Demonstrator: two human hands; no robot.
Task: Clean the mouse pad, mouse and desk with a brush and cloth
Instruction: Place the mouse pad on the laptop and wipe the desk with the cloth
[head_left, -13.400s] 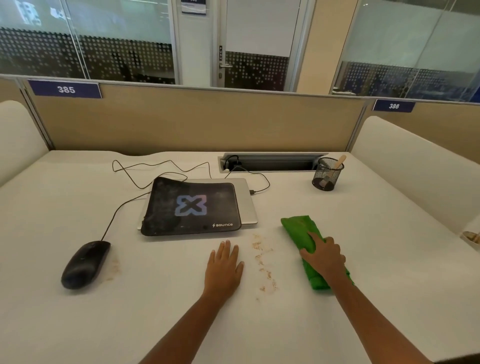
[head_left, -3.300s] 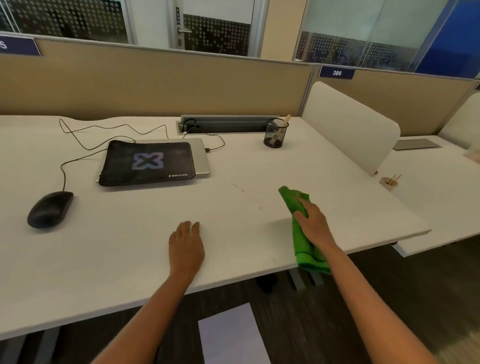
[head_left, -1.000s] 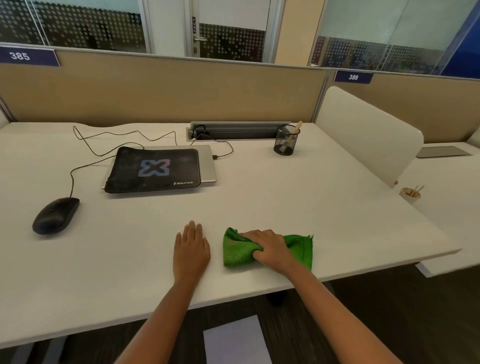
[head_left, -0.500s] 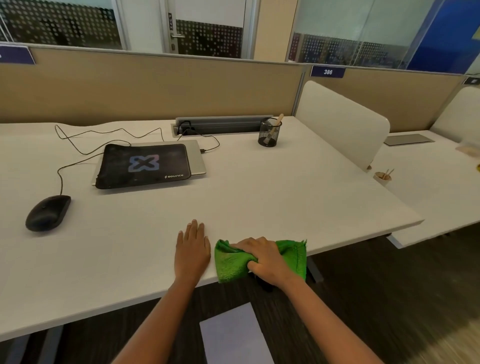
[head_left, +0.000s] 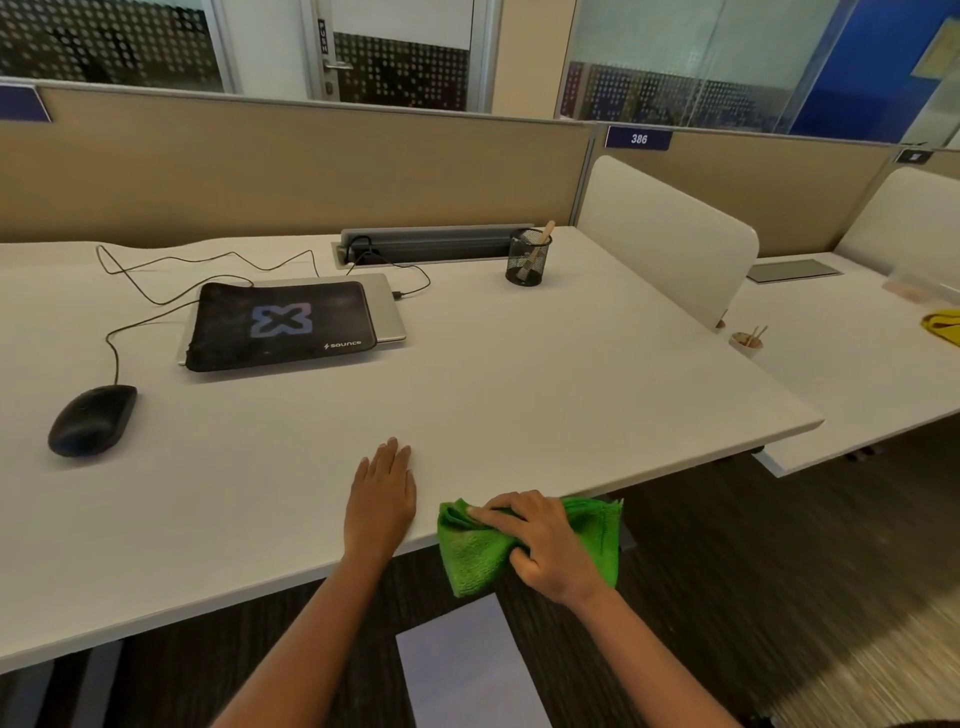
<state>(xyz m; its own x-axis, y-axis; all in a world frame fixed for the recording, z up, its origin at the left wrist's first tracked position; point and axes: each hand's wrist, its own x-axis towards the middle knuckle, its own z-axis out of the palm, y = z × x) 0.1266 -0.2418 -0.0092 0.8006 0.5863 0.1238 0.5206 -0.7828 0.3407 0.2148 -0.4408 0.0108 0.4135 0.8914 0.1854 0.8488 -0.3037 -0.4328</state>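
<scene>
On desk: one mouse, likely one brush.

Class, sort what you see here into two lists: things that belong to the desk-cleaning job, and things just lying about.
Belongs to the job:
green cloth, gripped by the right hand; brush; mouse pad; mouse; desk.

Just lying about:
closed laptop under the pad; mesh pen cup holding the brush; small cup with sticks; paper sheet on the floor.

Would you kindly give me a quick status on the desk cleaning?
Left hand flat on desk. Right hand grips green cloth at near edge, half overhanging. Mouse and mouse pad well clear.
</scene>
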